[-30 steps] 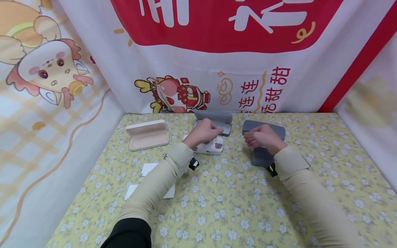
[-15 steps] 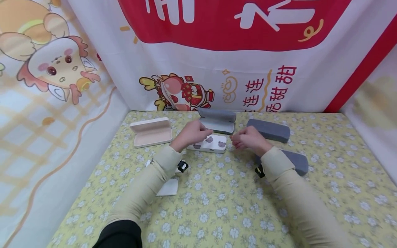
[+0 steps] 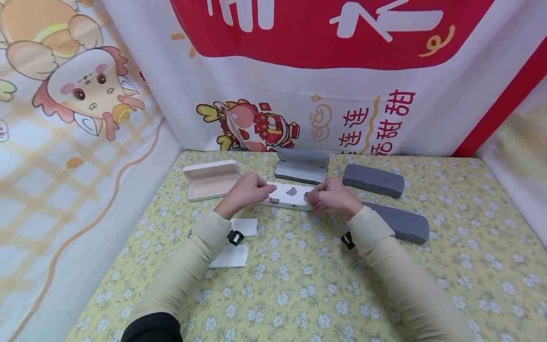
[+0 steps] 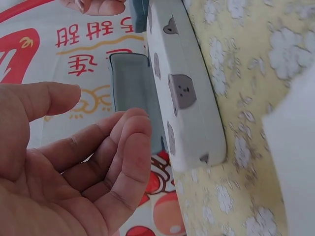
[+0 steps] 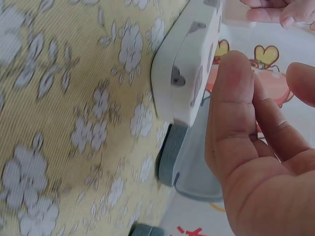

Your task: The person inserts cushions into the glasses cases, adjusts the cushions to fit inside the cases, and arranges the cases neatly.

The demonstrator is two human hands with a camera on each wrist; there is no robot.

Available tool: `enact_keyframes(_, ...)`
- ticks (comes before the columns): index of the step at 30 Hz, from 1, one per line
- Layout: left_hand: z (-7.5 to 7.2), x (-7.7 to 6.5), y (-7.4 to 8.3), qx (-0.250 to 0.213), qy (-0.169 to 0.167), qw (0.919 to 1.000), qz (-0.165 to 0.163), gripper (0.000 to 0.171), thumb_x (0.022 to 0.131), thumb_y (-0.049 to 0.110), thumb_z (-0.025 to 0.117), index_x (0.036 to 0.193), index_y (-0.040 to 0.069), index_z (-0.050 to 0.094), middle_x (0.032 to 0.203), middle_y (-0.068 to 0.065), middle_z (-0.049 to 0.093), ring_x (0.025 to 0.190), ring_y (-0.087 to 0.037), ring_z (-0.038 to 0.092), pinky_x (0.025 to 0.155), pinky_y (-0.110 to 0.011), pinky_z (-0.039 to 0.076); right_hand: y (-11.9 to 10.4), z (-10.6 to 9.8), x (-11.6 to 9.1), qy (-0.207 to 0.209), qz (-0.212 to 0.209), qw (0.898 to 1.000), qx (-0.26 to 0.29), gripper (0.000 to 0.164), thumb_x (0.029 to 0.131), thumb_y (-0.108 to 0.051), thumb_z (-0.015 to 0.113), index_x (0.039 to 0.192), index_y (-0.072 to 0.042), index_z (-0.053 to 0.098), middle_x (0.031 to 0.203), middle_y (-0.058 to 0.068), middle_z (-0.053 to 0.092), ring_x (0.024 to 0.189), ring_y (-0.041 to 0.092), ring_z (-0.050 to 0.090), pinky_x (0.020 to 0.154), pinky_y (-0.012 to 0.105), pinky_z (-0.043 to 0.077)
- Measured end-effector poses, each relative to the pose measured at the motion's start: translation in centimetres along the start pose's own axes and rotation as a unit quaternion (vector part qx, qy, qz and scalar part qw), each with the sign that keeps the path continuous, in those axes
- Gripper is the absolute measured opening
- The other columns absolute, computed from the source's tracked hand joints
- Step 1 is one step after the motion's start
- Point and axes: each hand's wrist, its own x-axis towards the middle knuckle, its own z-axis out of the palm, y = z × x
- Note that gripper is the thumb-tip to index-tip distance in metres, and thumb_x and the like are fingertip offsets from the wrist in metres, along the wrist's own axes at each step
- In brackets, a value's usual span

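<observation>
A white glasses case with brown bear prints (image 3: 285, 195) lies closed on the flowered tablecloth. Over its left end hovers my left hand (image 3: 244, 194), its fingers loosely curved. In the left wrist view a gap shows between those fingertips and the case (image 4: 189, 98), and nothing lies in the palm. My right hand (image 3: 332, 195) is at the right end of the case. Its fingers are bent but hold nothing in the right wrist view, where the case (image 5: 184, 69) stands just past the fingertips; touch cannot be told. Behind lies an open grey glasses case (image 3: 301, 170).
An open cream glasses case (image 3: 211, 183) stands at the back left. On the right lie two closed grey glasses cases, a rear one (image 3: 373, 180) and a front one (image 3: 401, 223). White cloth-like squares (image 3: 232, 257) lie beside my left forearm. A printed curtain (image 3: 256, 80) hangs behind the table.
My right hand has moved left from above the grey cases to the white case's right end. My left hand has slid left to its other end. The view has shifted slightly.
</observation>
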Motion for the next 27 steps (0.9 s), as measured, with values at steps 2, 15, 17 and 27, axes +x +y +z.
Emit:
enact_keyframes(2,-0.2,-0.4,-0.3,0.000,0.003,1.0000,-0.009,0.048,0.100,0.038,0.061,0.079,-0.003,0.075,0.060,-0.002,0.054,0.051,-0.013,0.038,0.049,-0.030,0.034,-0.2,0.4,0.1,0.001,0.002,1.000,-0.003,0.026,0.095,-0.011,0.062,0.106,0.010,0.072,0.119,0.021,0.068,0.098,0.036,0.068,0.087,0.049,0.055)
enact_keyframes(15,-1.4,-3.4,-3.6,-0.019,0.012,0.9981,-0.057,0.047,0.100,0.037,0.062,0.072,0.000,0.070,0.054,-0.001,0.049,0.048,-0.014,0.038,0.050,-0.030,0.038,-1.1,3.8,1.1,-0.035,-0.014,0.999,-0.006,0.025,0.092,-0.009,0.061,0.100,0.011,0.073,0.121,0.021,0.068,0.099,0.041,0.067,0.084,0.048,0.056)
enact_keyframes(17,-1.7,-4.0,-4.2,-0.024,0.012,0.9974,-0.067,0.045,0.100,0.037,0.062,0.074,0.001,0.072,0.061,-0.004,0.059,0.053,-0.016,0.046,0.053,-0.031,0.041,-1.1,4.2,1.3,-0.038,-0.011,0.999,-0.004,0.024,0.091,-0.008,0.061,0.099,0.011,0.073,0.121,0.021,0.068,0.098,0.040,0.068,0.083,0.047,0.056)
enact_keyframes(27,-2.7,-5.8,-6.5,-0.028,0.027,0.9952,-0.090,0.040,0.099,0.039,0.064,0.095,0.003,0.079,0.092,-0.012,0.074,0.072,-0.020,0.062,0.063,-0.034,0.048,-1.9,7.0,2.2,-0.053,-0.009,0.998,-0.028,0.022,0.092,-0.008,0.062,0.099,0.009,0.074,0.106,0.022,0.071,0.083,0.030,0.070,0.075,0.042,0.058)
